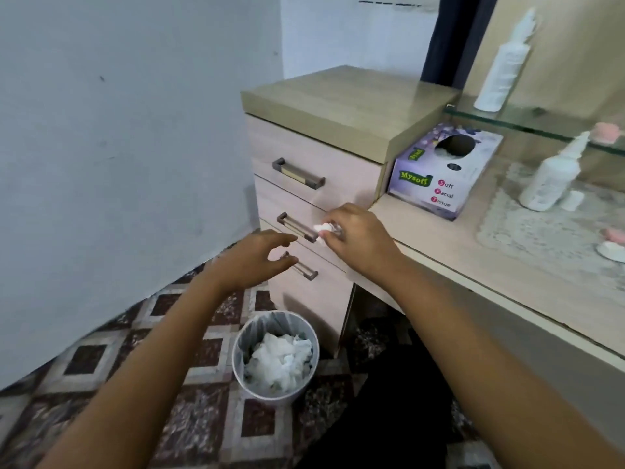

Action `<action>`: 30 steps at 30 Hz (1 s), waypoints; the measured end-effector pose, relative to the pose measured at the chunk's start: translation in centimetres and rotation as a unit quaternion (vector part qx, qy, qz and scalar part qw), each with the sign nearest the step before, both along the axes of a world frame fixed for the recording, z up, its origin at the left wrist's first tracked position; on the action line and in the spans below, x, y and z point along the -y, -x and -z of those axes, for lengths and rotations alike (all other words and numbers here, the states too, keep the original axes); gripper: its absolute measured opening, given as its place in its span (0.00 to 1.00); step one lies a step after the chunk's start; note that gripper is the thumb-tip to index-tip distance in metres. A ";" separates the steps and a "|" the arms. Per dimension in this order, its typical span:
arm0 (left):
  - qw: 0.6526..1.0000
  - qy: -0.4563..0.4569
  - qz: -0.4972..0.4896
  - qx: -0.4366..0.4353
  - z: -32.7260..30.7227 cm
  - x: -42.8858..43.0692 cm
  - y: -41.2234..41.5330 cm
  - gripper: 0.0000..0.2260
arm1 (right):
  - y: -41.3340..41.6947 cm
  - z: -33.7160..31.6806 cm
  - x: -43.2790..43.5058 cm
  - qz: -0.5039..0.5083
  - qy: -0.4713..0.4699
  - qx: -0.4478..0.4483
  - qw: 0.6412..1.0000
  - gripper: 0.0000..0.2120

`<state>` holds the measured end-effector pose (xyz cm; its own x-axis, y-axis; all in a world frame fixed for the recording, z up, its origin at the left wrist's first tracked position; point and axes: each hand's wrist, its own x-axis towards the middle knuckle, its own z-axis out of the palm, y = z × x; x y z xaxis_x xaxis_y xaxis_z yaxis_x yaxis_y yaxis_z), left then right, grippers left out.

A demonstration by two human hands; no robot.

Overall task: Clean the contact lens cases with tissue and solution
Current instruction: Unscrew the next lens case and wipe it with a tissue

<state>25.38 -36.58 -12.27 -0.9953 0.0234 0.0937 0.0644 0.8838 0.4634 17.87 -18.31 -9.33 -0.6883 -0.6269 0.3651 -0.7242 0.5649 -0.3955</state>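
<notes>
My right hand point(355, 242) pinches a crumpled white tissue point(323, 230) in front of the drawer unit, above the floor. My left hand point(257, 258) hovers just left of it with fingers spread and loosely curved, holding nothing. A purple tissue box point(439, 177) stands on the dresser top by the drawer unit. A white solution bottle point(554, 174) stands further right on a lace mat, its cap point(571, 200) beside it. White and pink lens case pieces point(612, 245) lie at the right edge.
A small lined bin point(275, 353) holding used white tissues stands on the patterned floor below my hands. The drawer unit point(314, 184) has three handles. A glass shelf point(527, 125) runs above the dresser top by the mirror, where a white bottle's reflection shows. A grey wall is left.
</notes>
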 end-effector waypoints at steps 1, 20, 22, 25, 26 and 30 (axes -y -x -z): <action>1.000 0.002 -0.010 0.008 0.9 0.8 -0.1 0.20 | -0.1 0.5 1.0 -0.014 -0.007 0.001 1.000 0.11; 0.974 -0.070 -0.104 0.187 16.7 6.0 -2.7 0.20 | -0.1 17.9 9.4 -0.045 -0.188 0.241 0.951 0.14; 0.969 -0.075 -0.107 0.211 17.9 5.9 -3.1 0.20 | -0.2 19.4 9.8 -0.038 -0.185 0.274 0.943 0.14; 0.959 -0.084 -0.111 0.245 19.2 5.7 -3.5 0.21 | -0.3 21.2 10.0 -0.054 -0.202 0.305 0.929 0.16; 0.956 -0.087 -0.112 0.256 19.6 5.7 -3.6 0.22 | -0.3 21.6 10.0 -0.064 -0.216 0.309 0.924 0.17; 0.946 -0.096 -0.125 0.284 20.8 5.7 -3.9 0.24 | -0.3 22.7 9.5 -0.065 -0.248 0.324 0.911 0.18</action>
<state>29.23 -42.30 -33.07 -0.8581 -0.1833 -0.4797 -0.4438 0.7346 0.5132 18.13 -27.78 -32.00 -0.5663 -0.6960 -0.4415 -0.5030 0.7162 -0.4838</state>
